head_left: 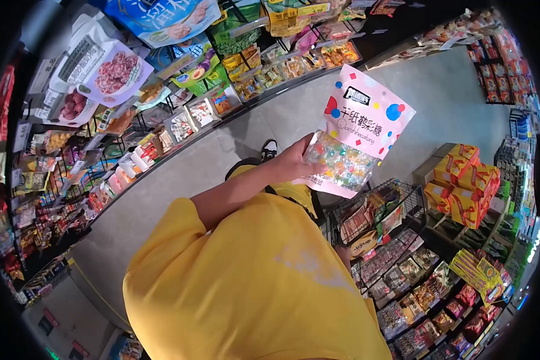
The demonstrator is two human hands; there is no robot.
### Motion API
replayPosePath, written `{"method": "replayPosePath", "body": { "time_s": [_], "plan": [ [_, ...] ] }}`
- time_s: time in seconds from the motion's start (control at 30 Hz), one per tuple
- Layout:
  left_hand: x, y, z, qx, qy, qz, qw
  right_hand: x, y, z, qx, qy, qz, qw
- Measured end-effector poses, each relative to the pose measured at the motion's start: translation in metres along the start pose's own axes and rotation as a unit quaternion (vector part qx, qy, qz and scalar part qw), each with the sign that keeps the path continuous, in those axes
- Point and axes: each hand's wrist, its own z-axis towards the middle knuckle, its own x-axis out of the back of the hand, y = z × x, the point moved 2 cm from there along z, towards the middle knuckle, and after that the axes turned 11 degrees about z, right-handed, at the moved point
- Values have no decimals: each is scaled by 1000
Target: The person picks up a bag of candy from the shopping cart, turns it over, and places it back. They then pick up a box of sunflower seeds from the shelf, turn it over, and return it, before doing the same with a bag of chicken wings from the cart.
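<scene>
A pink bag of candy (360, 132) with coloured dots and a clear window showing multicoloured sweets is held upright in front of me. My left hand (297, 161) grips it by its left edge, with the fingers partly hidden at the bag. To the right of my body is a black wire basket (411, 201) with several snack packets (360, 222) in it. Some bare skin of my right hand or forearm (344, 255) shows beside the basket, mostly hidden by my yellow shirt. Its fingers cannot be made out.
Shelves of packaged snacks (186, 123) run along the left and top. On the right stand racks of packets (414, 282) and a stack of red and yellow boxes (465, 186). Grey floor (144, 210) lies between them, with my shoe (269, 149) on it.
</scene>
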Motion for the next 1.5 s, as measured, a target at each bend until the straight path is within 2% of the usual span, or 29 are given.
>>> {"method": "replayPosePath", "body": {
  "time_s": [0.07,0.13,0.2,0.27,0.3,0.37,0.4,0.43,0.47,0.53,0.6,0.7,0.77,0.8,0.87,0.9,0.97,1.0,1.07,1.13,1.2,1.23,1.27,1.33,1.37,1.4,1.5],
  "plan": [
    [-5,-4,-13,-5,-6,9,1000,-16,-4,2,-7,-28,4,1000],
    [-13,-12,-27,-12,-12,4,1000,-18,-4,6,-32,33,16,999],
    [-22,-21,-43,-19,-21,1,1000,-15,14,17,-102,-4,203,974],
    [-31,-31,-63,-14,-11,11,1000,-23,-41,-71,131,59,231,962],
    [-38,-37,-74,-17,-25,14,999,-15,-28,-87,130,69,241,959],
    [-45,-51,-103,-3,21,-12,1000,-7,6,-114,167,30,4,986],
    [-51,-55,-119,-7,11,-6,1000,-7,20,-126,180,9,-115,977],
    [-55,-60,-135,18,27,-31,999,-7,25,-145,232,43,-61,970],
    [-59,-64,-151,43,44,-55,997,-3,41,-149,224,44,-98,969],
    [-66,-80,-177,47,45,-58,996,-6,46,-171,290,102,-234,923],
    [-73,-87,-204,62,53,-71,994,-4,52,-166,252,100,-275,922],
    [-84,-84,-234,61,57,-79,993,-13,44,-184,284,132,-272,910],
    [-85,-85,-259,36,49,-36,997,-17,42,-195,397,214,-158,878],
    [-83,-87,-271,32,83,-42,995,-22,39,-202,404,238,-177,865],
    [-83,-89,-289,10,72,-31,997,-27,48,-198,283,199,-202,916],
    [-82,-91,-302,6,96,-34,995,-31,48,-197,298,183,-211,913],
    [-85,-90,-322,-14,110,-44,993,-29,53,-191,183,130,-180,958],
    [-83,-89,-335,-18,121,-47,991,-30,50,-191,192,125,-186,955],
    [-75,-87,-366,-13,149,-81,985,-37,48,-195,141,96,-143,975],
    [-63,-85,-400,-20,170,-87,981,-50,34,-217,185,81,-74,977],
    [-51,-89,-434,-25,188,-90,978,-58,25,-227,248,136,-125,951],
    [-43,-95,-451,-17,195,-106,975,-65,19,-242,211,109,-80,968],
    [-37,-100,-468,-9,201,-121,972,-59,48,-186,240,128,-129,954],
    [-24,-107,-505,-12,213,-125,969,-77,37,-220,322,203,-232,895],
    [-17,-110,-525,-10,222,-129,966,-84,34,-228,273,204,-252,906],
    [-12,-114,-545,-13,226,-130,965,-97,26,-252,259,229,-261,902],
    [11,-134,-609,-19,255,-132,958,-117,26,-252,244,245,-259,902]
  ]
}}
